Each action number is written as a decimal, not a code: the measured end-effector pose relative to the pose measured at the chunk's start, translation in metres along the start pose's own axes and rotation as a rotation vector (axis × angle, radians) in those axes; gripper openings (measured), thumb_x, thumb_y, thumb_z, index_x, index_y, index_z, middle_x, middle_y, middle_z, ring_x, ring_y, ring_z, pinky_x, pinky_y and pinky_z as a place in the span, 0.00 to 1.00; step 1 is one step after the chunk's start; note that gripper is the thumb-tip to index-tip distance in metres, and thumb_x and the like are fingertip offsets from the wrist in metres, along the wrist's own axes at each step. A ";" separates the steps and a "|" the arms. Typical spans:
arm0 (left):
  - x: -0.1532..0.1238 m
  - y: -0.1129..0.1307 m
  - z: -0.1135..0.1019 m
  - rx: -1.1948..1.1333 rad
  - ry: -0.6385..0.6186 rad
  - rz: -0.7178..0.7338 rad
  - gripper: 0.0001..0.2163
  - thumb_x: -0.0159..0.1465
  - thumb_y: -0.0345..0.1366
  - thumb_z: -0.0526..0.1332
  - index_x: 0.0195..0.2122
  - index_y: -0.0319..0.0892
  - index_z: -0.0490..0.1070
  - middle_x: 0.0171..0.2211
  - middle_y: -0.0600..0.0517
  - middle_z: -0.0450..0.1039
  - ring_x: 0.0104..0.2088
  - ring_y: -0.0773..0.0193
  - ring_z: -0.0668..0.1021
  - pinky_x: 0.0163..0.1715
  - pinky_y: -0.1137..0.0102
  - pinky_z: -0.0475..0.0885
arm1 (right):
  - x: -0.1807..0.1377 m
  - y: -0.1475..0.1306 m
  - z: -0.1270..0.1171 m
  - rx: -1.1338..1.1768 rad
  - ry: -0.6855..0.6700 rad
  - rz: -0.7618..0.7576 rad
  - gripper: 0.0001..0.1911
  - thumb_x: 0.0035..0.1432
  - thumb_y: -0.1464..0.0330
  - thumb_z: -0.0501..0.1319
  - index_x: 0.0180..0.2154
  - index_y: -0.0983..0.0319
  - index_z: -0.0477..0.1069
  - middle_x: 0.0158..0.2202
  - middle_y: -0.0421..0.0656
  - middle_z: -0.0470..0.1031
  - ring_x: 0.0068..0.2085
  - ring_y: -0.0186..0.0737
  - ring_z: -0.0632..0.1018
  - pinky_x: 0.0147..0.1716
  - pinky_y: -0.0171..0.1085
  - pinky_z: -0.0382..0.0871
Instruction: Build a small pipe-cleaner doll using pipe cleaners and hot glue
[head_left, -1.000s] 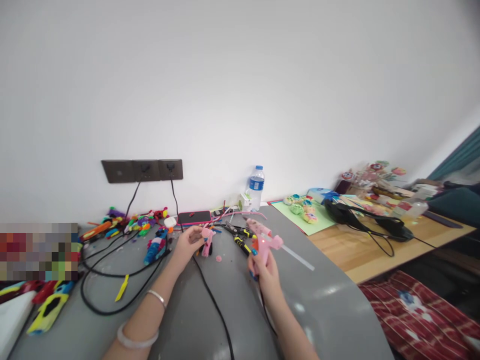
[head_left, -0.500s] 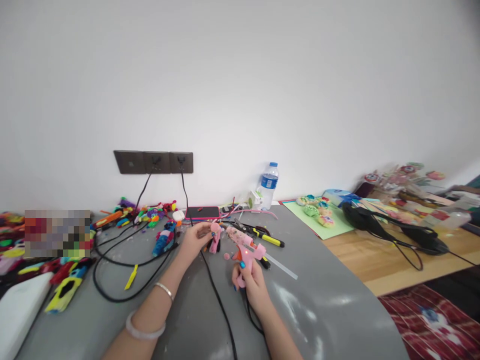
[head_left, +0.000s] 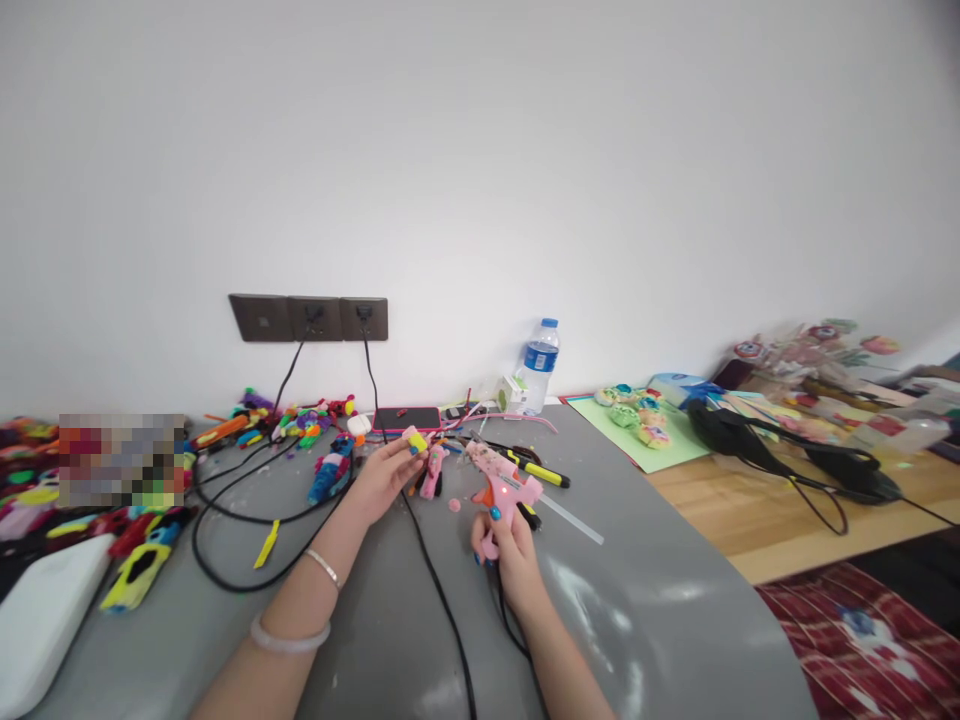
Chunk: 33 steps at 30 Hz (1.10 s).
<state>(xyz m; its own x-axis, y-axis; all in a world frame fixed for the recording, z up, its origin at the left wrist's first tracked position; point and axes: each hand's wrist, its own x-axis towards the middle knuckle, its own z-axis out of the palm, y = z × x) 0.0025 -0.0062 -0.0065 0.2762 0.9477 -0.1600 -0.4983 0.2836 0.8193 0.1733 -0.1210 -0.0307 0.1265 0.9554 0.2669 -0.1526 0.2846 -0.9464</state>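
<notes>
My right hand is wrapped round the grip of a pink hot glue gun. A long translucent glue stick juts from its back, and its nozzle points up and left. Between the fingertips of my left hand is a small pink and yellow piece, held above the grey table. Just right of those fingers lies a pink fuzzy figure. A small round pink piece rests near it on the table.
Black cables run across the table from the wall sockets. Behind the glue gun lies a yellow and black cutter. A phone and a water bottle are by the wall. Colourful fuzzy crafts crowd the left.
My left hand has drawn back left from the pink figure, and the small piece in it now shows a yellow side. The glue gun has shifted slightly right, away from that piece.
</notes>
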 end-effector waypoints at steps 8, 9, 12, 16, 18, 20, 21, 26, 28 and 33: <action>0.003 0.002 -0.003 0.010 0.001 0.100 0.12 0.45 0.30 0.74 0.31 0.38 0.78 0.33 0.50 0.80 0.32 0.68 0.79 0.31 0.77 0.75 | 0.001 0.005 -0.002 0.023 -0.008 -0.027 0.23 0.62 0.47 0.54 0.37 0.62 0.65 0.14 0.33 0.63 0.16 0.30 0.57 0.18 0.32 0.50; 0.002 0.001 -0.003 0.037 -0.004 0.111 0.14 0.44 0.32 0.75 0.32 0.37 0.78 0.32 0.50 0.79 0.31 0.68 0.79 0.29 0.77 0.74 | 0.001 0.006 -0.002 0.030 -0.008 -0.032 0.23 0.62 0.47 0.54 0.37 0.62 0.65 0.14 0.33 0.63 0.16 0.30 0.57 0.18 0.32 0.49; 0.001 0.000 -0.001 0.117 -0.016 0.116 0.15 0.42 0.36 0.76 0.29 0.37 0.76 0.28 0.52 0.77 0.28 0.68 0.77 0.25 0.77 0.72 | 0.001 0.006 -0.002 0.034 -0.010 -0.041 0.23 0.62 0.48 0.54 0.38 0.63 0.64 0.14 0.33 0.63 0.16 0.30 0.57 0.18 0.32 0.50; -0.002 -0.001 0.002 0.187 -0.027 0.133 0.16 0.42 0.38 0.76 0.23 0.39 0.69 0.19 0.59 0.68 0.23 0.71 0.73 0.23 0.77 0.70 | 0.001 0.007 -0.002 0.028 -0.011 -0.051 0.22 0.62 0.48 0.54 0.36 0.62 0.65 0.14 0.33 0.63 0.16 0.30 0.58 0.18 0.32 0.50; -0.003 -0.001 0.003 0.209 -0.030 0.141 0.17 0.41 0.40 0.76 0.23 0.39 0.69 0.19 0.60 0.66 0.22 0.72 0.72 0.24 0.77 0.70 | 0.002 0.007 -0.002 0.030 -0.009 -0.055 0.22 0.62 0.48 0.54 0.36 0.62 0.65 0.14 0.34 0.63 0.16 0.30 0.58 0.18 0.32 0.50; -0.003 -0.002 0.004 0.226 -0.026 0.136 0.19 0.40 0.41 0.76 0.25 0.39 0.69 0.21 0.60 0.67 0.23 0.72 0.73 0.25 0.76 0.71 | 0.001 0.006 -0.002 0.028 -0.007 -0.054 0.23 0.62 0.48 0.54 0.36 0.62 0.64 0.14 0.34 0.63 0.16 0.30 0.58 0.18 0.32 0.50; -0.003 -0.002 0.003 0.235 -0.021 0.129 0.20 0.39 0.42 0.76 0.26 0.39 0.70 0.21 0.59 0.68 0.23 0.71 0.73 0.25 0.76 0.71 | 0.001 0.006 -0.002 0.025 -0.008 -0.053 0.23 0.62 0.48 0.54 0.36 0.62 0.64 0.14 0.34 0.63 0.16 0.30 0.58 0.18 0.32 0.51; -0.002 -0.003 0.002 0.282 -0.012 0.109 0.21 0.39 0.44 0.76 0.26 0.39 0.69 0.20 0.60 0.68 0.22 0.72 0.73 0.26 0.75 0.71 | 0.001 0.004 -0.002 0.012 -0.011 -0.047 0.23 0.62 0.48 0.53 0.37 0.63 0.65 0.15 0.33 0.63 0.16 0.30 0.57 0.18 0.31 0.51; -0.001 -0.004 0.001 0.307 -0.030 0.118 0.19 0.41 0.44 0.75 0.26 0.39 0.69 0.21 0.59 0.69 0.23 0.72 0.73 0.26 0.76 0.72 | 0.001 0.004 -0.002 0.011 -0.009 -0.047 0.23 0.62 0.48 0.53 0.37 0.63 0.65 0.15 0.33 0.63 0.16 0.30 0.58 0.18 0.31 0.51; 0.001 -0.006 -0.001 0.371 -0.071 0.177 0.16 0.43 0.39 0.74 0.29 0.39 0.72 0.29 0.54 0.75 0.29 0.69 0.76 0.31 0.75 0.73 | 0.000 0.007 -0.003 0.002 -0.028 -0.050 0.25 0.63 0.48 0.52 0.40 0.64 0.66 0.14 0.34 0.64 0.16 0.30 0.58 0.18 0.31 0.51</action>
<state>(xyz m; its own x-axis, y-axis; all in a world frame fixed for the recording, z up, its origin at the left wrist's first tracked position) 0.0048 -0.0065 -0.0124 0.2755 0.9609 0.0285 -0.2171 0.0334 0.9756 0.1751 -0.1187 -0.0380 0.1060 0.9419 0.3188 -0.1489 0.3321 -0.9314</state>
